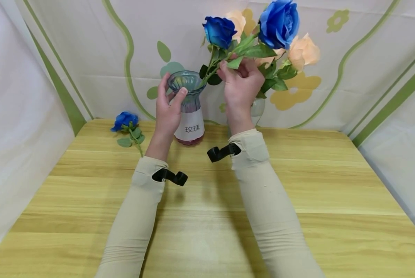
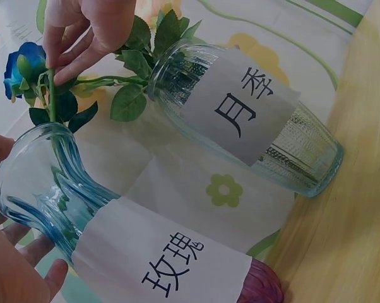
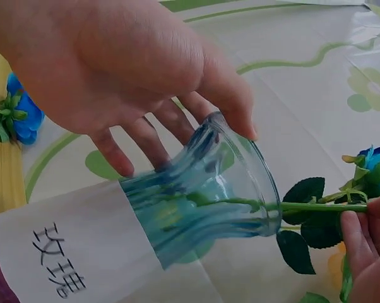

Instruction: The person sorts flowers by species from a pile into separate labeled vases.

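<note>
My left hand point(image 1: 168, 112) grips the flared neck of a bluish glass vase point(image 1: 190, 103), its thumb at the rim. The vase bears a white label point(image 2: 171, 252) and has a purplish base. My right hand point(image 1: 243, 87) pinches the green stem point(image 3: 326, 207) of a large blue rose point(image 1: 279, 25) to the right of the vase mouth. That stem runs down inside the glass in both wrist views. Beside it, another blue rose point(image 1: 219, 32) with dark leaves leans over the rim; where its stem ends is unclear.
Behind my right hand stands a second clear vase point(image 2: 240, 113), labelled too, with peach roses point(image 1: 304, 52). One more blue rose point(image 1: 125, 122) lies on the wooden table point(image 1: 207, 239) at the left. A patterned cloth point(image 1: 89, 50) hangs behind the table.
</note>
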`<action>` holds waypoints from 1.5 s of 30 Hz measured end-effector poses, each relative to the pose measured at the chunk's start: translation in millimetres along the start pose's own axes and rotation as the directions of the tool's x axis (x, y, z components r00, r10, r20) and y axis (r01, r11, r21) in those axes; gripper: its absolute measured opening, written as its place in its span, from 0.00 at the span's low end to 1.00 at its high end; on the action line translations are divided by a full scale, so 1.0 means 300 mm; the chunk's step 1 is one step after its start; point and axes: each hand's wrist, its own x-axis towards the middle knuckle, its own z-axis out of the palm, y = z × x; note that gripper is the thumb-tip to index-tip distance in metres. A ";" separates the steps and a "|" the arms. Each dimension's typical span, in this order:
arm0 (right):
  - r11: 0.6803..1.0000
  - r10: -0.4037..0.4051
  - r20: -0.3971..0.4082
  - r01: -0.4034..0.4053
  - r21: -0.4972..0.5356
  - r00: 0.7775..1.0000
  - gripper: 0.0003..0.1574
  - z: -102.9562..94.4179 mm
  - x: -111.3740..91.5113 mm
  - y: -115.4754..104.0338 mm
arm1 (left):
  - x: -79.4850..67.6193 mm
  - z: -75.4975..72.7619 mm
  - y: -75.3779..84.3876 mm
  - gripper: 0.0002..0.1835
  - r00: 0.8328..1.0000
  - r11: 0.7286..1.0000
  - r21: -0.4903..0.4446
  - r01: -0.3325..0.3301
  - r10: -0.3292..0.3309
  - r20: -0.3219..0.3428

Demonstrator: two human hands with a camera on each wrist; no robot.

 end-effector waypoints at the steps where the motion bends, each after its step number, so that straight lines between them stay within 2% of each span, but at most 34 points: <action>1: 1.000 -0.010 0.006 0.010 -0.025 1.000 0.12 0.003 -0.002 0.012 | -0.001 0.001 0.000 0.38 1.000 1.000 0.002 -0.002 0.002 -0.002; 5: 0.998 -0.016 0.011 0.017 -0.060 1.000 0.15 0.012 -0.020 0.065 | -0.006 0.008 -0.002 0.38 1.000 1.000 -0.007 0.007 -0.007 -0.005; 7: 0.999 -0.006 -0.001 0.006 0.036 1.000 0.19 0.015 -0.027 0.089 | -0.007 0.015 -0.002 0.38 1.000 1.000 -0.013 0.000 0.000 -0.001; 9: 0.998 -0.001 -0.012 0.002 0.064 1.000 0.23 0.016 -0.028 0.108 | -0.007 0.022 -0.001 0.39 1.000 1.000 -0.020 0.000 0.000 0.005; 12: 0.999 0.020 -0.016 -0.021 -0.027 1.000 0.20 0.014 -0.029 0.129 | -0.005 0.028 0.002 0.38 1.000 1.000 -0.018 -0.003 0.004 0.011; 14: 0.986 0.021 -0.013 -0.023 -0.163 1.000 0.19 0.010 -0.030 0.139 | -0.005 0.030 0.003 0.38 1.000 1.000 -0.019 0.001 -0.001 0.011; 16: 0.982 0.051 -0.005 -0.051 -0.184 0.999 0.18 0.006 -0.031 0.144 | -0.005 0.030 0.002 0.38 1.000 1.000 -0.020 0.002 -0.002 0.010; 20: 0.987 0.106 0.000 -0.105 -0.120 0.994 0.20 -0.001 -0.038 0.143 | -0.003 0.030 0.001 0.38 1.000 1.000 -0.018 0.004 -0.003 0.009; 23: 0.983 0.140 -0.006 -0.139 -0.123 0.990 0.17 -0.012 -0.048 0.142 | -0.006 0.031 0.008 0.39 1.000 1.000 -0.023 0.011 -0.011 0.011; 31: 0.987 0.153 0.026 -0.152 -0.051 0.988 0.18 -0.051 -0.077 0.166 | -0.047 0.042 0.087 0.37 1.000 0.999 -0.030 0.024 -0.023 0.018; 34: 0.983 0.182 0.025 -0.181 -0.025 0.983 0.20 -0.070 -0.094 0.177 | -0.050 0.046 0.093 0.37 1.000 0.999 -0.032 0.020 -0.020 0.017; 37: 0.981 0.196 0.020 -0.196 -0.019 0.980 0.20 -0.095 -0.115 0.187 | -0.035 0.046 0.070 0.37 1.000 0.999 -0.038 0.016 -0.015 0.018; 41: 0.981 0.195 0.019 -0.195 0.006 0.981 0.15 -0.124 -0.141 0.199 | -0.007 0.042 0.024 0.38 1.000 0.999 -0.036 0.006 -0.005 0.011; 45: 0.981 0.190 0.026 -0.191 0.031 0.981 0.12 -0.134 -0.154 0.205 | 0.001 0.039 0.004 0.38 1.000 1.000 -0.028 0.006 -0.006 0.004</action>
